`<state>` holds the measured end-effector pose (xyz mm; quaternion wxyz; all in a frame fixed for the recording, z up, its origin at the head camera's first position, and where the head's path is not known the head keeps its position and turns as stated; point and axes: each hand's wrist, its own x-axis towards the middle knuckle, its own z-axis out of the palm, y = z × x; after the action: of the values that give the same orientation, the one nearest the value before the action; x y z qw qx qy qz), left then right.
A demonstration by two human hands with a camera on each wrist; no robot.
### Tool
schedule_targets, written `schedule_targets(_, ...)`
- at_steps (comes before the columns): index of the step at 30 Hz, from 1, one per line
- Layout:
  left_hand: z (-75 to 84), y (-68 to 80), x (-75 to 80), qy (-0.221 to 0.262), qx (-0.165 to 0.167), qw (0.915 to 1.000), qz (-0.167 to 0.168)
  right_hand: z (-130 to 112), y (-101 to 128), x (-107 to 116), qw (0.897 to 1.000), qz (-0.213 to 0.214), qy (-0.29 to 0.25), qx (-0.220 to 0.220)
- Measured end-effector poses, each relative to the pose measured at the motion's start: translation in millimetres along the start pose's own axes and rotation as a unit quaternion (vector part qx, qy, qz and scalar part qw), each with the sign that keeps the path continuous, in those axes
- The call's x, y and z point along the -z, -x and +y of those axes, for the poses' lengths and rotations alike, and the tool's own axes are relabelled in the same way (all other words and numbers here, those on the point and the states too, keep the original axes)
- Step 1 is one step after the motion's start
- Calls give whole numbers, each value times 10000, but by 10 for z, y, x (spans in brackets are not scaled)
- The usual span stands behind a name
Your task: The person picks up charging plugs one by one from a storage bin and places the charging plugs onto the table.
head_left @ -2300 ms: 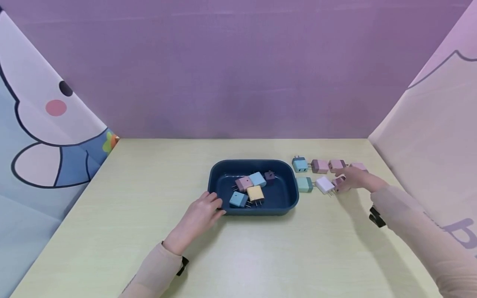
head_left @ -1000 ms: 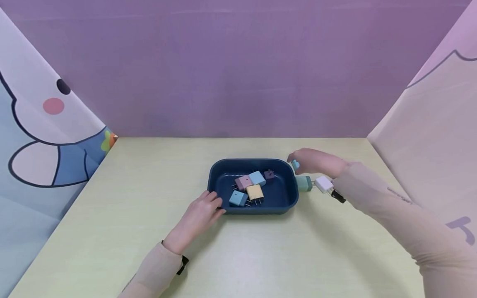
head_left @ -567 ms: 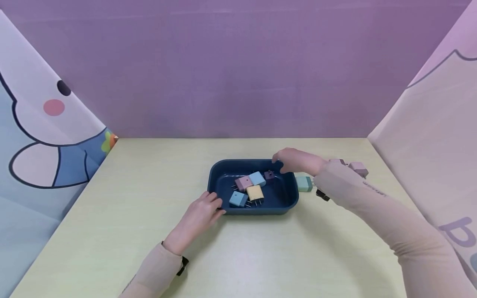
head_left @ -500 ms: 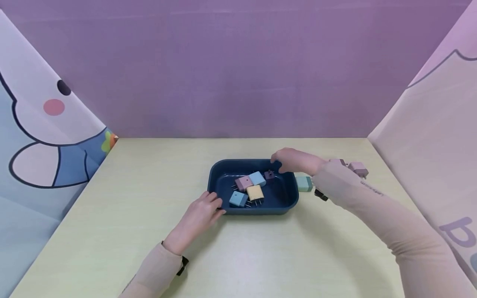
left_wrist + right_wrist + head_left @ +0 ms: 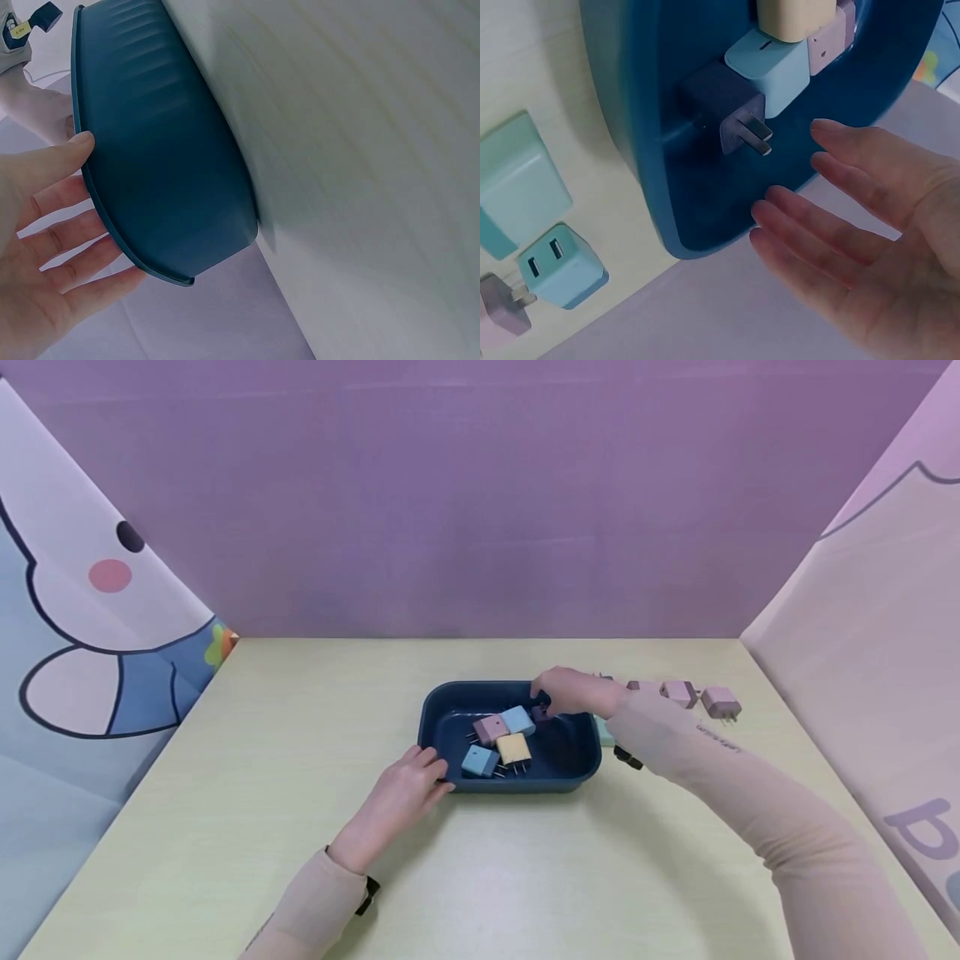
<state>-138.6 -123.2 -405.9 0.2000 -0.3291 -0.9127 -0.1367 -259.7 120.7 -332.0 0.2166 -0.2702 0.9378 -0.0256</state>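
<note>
A dark blue tray [image 5: 510, 787] sits mid-table with several small plug chargers in it: pink [image 5: 491, 727], light blue [image 5: 518, 720], yellow [image 5: 514, 749], blue [image 5: 480, 762] and dark purple [image 5: 542, 713]. My left hand [image 5: 420, 777] rests with straight fingers against the tray's front left corner; the left wrist view shows my left hand [image 5: 52, 247] beside the tray wall [image 5: 157, 172]. My right hand [image 5: 570, 692] hovers over the tray's back right, just above the dark purple charger. In the right wrist view my right hand [image 5: 840, 217] is open and holds nothing, near that charger [image 5: 720, 101].
To the right of the tray, several chargers lie in rows on the table: pink ones [image 5: 679, 692] [image 5: 721, 701], a teal one [image 5: 517, 184] and a light blue one [image 5: 561, 264]. Purple and cartoon-printed walls enclose the table on three sides.
My right hand left the chargers on the right, swept left over the tray's rim and dropped toward the dark purple charger. The left hand and tray stayed still.
</note>
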Motion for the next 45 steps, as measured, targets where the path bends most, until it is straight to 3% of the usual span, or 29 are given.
schedule_targets(34, 8, 7, 6, 13, -45, 9999, 104, -2, -244, -196, 9994, -290, 141, -145)
schedule_targets(45, 11, -1, 13, 7, -28, 10000, 79, -30, -232, -201, 9995, -198, 226, -18)
